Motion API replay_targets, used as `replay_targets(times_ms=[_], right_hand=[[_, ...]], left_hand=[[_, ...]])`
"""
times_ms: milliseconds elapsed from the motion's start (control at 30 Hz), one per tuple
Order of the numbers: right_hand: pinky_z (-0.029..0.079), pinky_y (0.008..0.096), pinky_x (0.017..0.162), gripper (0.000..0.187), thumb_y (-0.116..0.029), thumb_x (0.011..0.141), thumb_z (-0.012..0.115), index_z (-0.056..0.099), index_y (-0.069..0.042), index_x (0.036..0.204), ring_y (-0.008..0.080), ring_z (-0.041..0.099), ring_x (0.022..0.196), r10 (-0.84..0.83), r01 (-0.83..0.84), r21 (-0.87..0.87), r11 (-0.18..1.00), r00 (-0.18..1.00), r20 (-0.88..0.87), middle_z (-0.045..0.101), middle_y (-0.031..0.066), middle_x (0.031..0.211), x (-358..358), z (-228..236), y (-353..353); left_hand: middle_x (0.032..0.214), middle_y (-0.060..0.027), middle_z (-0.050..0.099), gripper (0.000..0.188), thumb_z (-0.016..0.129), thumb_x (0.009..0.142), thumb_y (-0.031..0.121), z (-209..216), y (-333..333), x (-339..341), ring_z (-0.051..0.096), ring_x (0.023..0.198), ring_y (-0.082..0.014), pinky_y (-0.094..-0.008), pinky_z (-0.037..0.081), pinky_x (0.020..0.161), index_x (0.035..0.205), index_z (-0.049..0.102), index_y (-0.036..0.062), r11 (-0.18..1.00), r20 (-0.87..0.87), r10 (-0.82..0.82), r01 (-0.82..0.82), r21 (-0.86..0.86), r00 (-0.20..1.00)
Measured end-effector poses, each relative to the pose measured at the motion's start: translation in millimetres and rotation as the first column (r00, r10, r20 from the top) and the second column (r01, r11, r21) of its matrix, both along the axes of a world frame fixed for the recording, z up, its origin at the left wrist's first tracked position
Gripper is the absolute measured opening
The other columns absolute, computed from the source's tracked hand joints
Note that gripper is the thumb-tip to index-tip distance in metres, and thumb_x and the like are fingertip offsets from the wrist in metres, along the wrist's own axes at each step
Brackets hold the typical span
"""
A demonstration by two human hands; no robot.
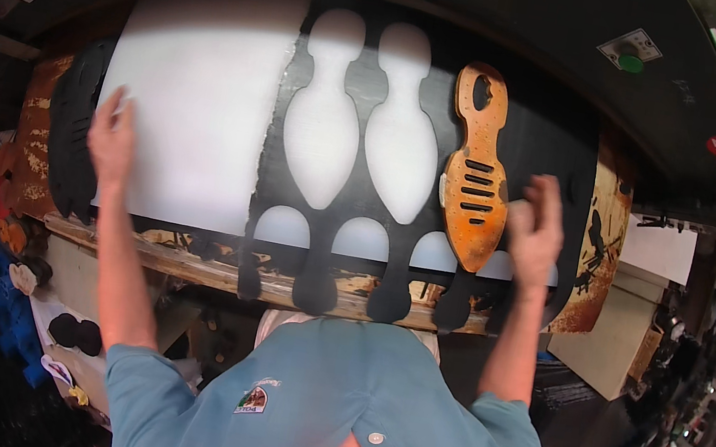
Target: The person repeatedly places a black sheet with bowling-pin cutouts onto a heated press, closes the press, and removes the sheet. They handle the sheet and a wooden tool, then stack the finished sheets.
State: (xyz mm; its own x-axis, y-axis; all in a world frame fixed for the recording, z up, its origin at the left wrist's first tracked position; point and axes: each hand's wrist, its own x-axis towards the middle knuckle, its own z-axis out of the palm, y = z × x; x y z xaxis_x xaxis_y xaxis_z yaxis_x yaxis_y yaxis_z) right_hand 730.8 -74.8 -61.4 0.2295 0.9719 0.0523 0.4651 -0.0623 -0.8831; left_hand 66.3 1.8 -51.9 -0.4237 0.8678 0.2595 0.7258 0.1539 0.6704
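Note:
My left hand (112,143) is at the left edge of a plain white sheet (196,95), its fingers apart and slightly blurred. A black sheet (360,121) overlaps the right part of the white one, and white shows through two sole-shaped cutouts (319,143). Rounded notches run along its near edge, with tongues hanging over the table front. On the black sheet lies an orange sole-shaped cutting die (479,201) with several dark slots and an oval hole at its far end. Just right of the die, my right hand (537,228) has fingers raised and apart, holding nothing visible.
A dark machine beam with green buttons (630,63) spans the far side. The worn wooden table edge (210,268) runs before my body. Black material (74,122) lies left of the white sheet. Blue pieces (0,298) are at lower left, pale boards (602,337) at right.

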Motion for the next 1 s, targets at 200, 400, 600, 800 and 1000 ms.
replay_targets(times_ms=[200,400,600,800,1000], right_hand=[[0.048,0.0554,0.109,0.094,-0.028,0.065,0.093,0.059,0.002,0.148,0.0498,0.053,0.128,0.131,-0.208,0.089,0.974,0.839,0.529,0.045,0.0342,0.155,-80,13,-6],[0.050,0.0512,0.107,0.081,-0.026,0.064,0.089,0.069,0.002,0.138,0.0465,0.055,0.124,0.094,-0.205,0.189,0.960,0.875,0.475,0.050,0.0334,0.150,-70,16,11],[0.051,0.0527,0.107,0.080,-0.031,0.068,0.089,0.070,0.001,0.138,0.0471,0.056,0.126,0.086,-0.209,0.179,0.961,0.847,0.525,0.049,0.0343,0.152,-75,5,41],[0.046,0.0485,0.118,0.070,-0.035,0.088,0.084,0.064,0.001,0.145,0.0422,0.054,0.142,0.088,-0.159,0.175,0.972,0.930,0.356,0.051,0.0272,0.158,-55,-9,29],[0.037,0.0516,0.124,0.052,-0.030,0.104,0.065,0.064,0.004,0.143,0.0448,0.050,0.145,-0.048,-0.116,0.195,0.974,0.735,0.676,0.058,0.0265,0.153,38,-36,35]], left_hand=[[0.153,-0.0177,0.062,0.048,0.070,0.104,0.020,-12,-1,242,0.049,0.150,-0.0404,-0.0480,0.039,0.126,0.149,0.062,0.0064,0.874,-0.178,-0.472,0.484,0.030,0.863],[0.152,-0.0152,0.062,0.044,0.073,0.098,0.010,-20,-3,263,0.044,0.148,-0.0534,-0.0575,0.039,0.122,0.141,0.066,0.0019,0.838,-0.338,-0.499,0.544,0.049,0.798],[0.152,-0.0154,0.062,0.044,0.073,0.098,0.009,-23,-5,259,0.044,0.149,-0.0526,-0.0569,0.040,0.122,0.140,0.066,0.0016,0.834,-0.346,-0.509,0.552,0.030,0.788],[0.151,-0.0148,0.063,0.033,0.071,0.100,0.007,-22,-6,258,0.043,0.152,-0.0480,-0.0544,0.040,0.123,0.132,0.071,0.0014,0.833,-0.264,-0.517,0.550,0.065,0.814],[0.132,-0.0193,0.073,0.025,0.065,0.101,-0.003,-1,-60,257,0.066,0.130,-0.0387,-0.0446,0.054,0.108,0.125,0.073,-0.0016,0.800,-0.005,-0.585,0.578,0.164,0.811]])
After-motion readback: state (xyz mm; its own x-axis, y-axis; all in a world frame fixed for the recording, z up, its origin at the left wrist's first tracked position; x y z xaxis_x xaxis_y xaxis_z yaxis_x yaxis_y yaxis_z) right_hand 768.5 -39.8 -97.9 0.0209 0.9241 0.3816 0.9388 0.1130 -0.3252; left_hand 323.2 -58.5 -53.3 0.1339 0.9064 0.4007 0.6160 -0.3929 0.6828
